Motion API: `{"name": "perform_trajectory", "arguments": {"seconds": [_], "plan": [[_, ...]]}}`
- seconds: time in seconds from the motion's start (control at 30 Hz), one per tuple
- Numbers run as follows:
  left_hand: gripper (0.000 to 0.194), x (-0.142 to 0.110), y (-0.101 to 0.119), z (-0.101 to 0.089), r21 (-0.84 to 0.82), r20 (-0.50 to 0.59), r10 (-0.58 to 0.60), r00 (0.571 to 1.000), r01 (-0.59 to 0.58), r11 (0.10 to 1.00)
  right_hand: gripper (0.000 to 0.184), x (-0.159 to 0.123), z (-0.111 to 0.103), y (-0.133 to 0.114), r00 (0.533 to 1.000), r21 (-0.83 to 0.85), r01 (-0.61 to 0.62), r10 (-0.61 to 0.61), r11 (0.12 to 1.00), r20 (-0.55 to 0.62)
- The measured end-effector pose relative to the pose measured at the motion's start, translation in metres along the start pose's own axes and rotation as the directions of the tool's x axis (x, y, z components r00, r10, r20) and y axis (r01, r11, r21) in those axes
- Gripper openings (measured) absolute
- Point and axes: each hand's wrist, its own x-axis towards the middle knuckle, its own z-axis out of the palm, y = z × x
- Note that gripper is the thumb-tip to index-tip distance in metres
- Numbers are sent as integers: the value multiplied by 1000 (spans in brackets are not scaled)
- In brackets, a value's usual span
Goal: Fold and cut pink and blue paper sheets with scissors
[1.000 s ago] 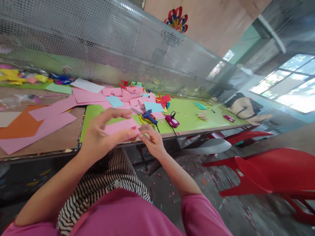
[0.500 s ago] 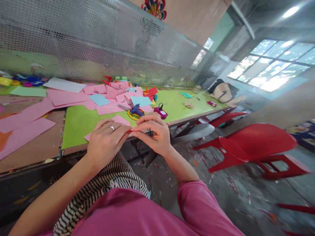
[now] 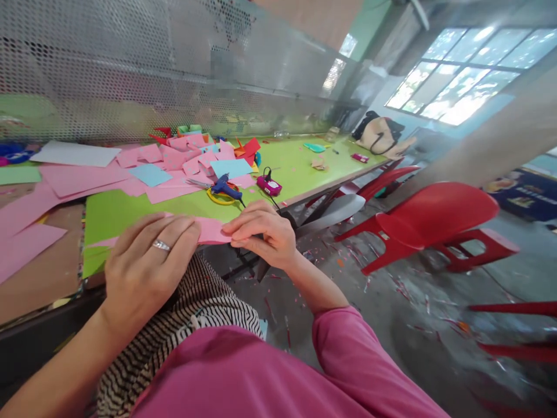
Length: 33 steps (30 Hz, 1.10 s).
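A strip of pink paper (image 3: 213,230) stretches between my two hands at the table's front edge. My left hand (image 3: 152,255), with a ring on one finger, is closed over the strip's left part and hides it. The right end is pinched between thumb and fingers of my right hand (image 3: 263,235). Just beyond the hands lie a blue glue gun (image 3: 225,187), yellow-handled scissors (image 3: 220,197) and a magenta box with a cord (image 3: 268,184).
Pink sheets (image 3: 82,177), a white sheet (image 3: 76,154) and light blue pieces (image 3: 150,175) cover the green tabletop (image 3: 300,168) at left. Behind stands a perforated metal panel (image 3: 130,75). A red chair (image 3: 439,217) stands at right on a floor littered with scraps.
My left hand has moved left and nearer, away from the right hand, so a length of pink paper now shows between them. The view has shifted a little to the right and down.
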Motion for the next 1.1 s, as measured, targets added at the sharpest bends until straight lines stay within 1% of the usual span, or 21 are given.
{"name": "perform_trajectory", "arguments": {"seconds": [0.07, 0.17, 0.2, 0.27, 0.3, 0.33, 0.37, 0.4, 0.43, 0.5, 0.57, 0.63, 0.73, 0.83, 0.93, 1.0, 1.1], "plan": [[34, -5, -3, -12, -3, 2, 19, 1000, -19, 1000, 12, -1, 1, 1, 999, -34, 42, -43, 999, -1], [38, -16, -10, -22, 20, 0, 12, 1000, -12, 1000, 9, -4, 5, 9, 989, -76, 141, -143, 987, -23], [37, -21, -13, -22, 48, 5, -1, 1000, 0, 999, 8, -6, 7, 13, 985, -95, 167, -169, 981, -22], [31, -36, -20, -19, 123, 55, -39, 998, 32, 992, 9, -13, 14, 28, 984, -152, 178, -177, 972, 20], [27, -45, -23, -16, 157, 92, -58, 994, 44, 987, 10, -18, 18, 37, 986, -191, 166, -158, 967, 59], [24, -56, -25, -12, 180, 153, -86, 984, 58, 982, 11, -24, 23, 47, 986, -235, 155, -134, 960, 103], [20, -67, -28, -8, 199, 181, -109, 978, 72, 977, 12, -29, 28, 56, 982, -281, 147, -106, 948, 155], [18, -79, -30, -4, 207, 236, -134, 963, 85, 975, 14, -35, 34, 65, 975, -330, 131, -61, 935, 215], [18, -91, -32, 0, 206, 300, -169, 939, 109, 972, 16, -40, 39, 73, 963, -371, 113, -11, 922, 268], [24, -112, -38, 5, 178, 428, -243, 871, 183, 967, 20, -46, 49, 84, 932, -429, 92, 74, 899, 354], [31, -126, -46, 8, 133, 516, -311, 798, 285, 949, 22, -47, 56, 91, 906, -456, 84, 123, 886, 406], [38, -133, -54, 7, 99, 566, -372, 736, 388, 916, 23, -44, 61, 94, 881, -468, 76, 161, 881, 445], [43, -133, -65, 3, 57, 616, -420, 666, 494, 868, 26, -40, 65, 95, 846, -466, 62, 201, 883, 494], [41, -130, -72, -2, 29, 646, -459, 610, 580, 814, 26, -39, 67, 95, 826, -446, 58, 208, 893, 524], [39, -128, -74, -4, 42, 631, -539, 558, 669, 742, 25, -40, 67, 94, 826, -435, 30, 222, 900, 518], [38, -129, -74, -4, 49, 621, -567, 541, 695, 717, 26, -42, 68, 95, 831, -438, 22, 227, 899, 508], [36, -130, -73, -3, 27, 620, -566, 544, 706, 708, 29, -44, 70, 96, 831, -445, 21, 232, 895, 506]]}}
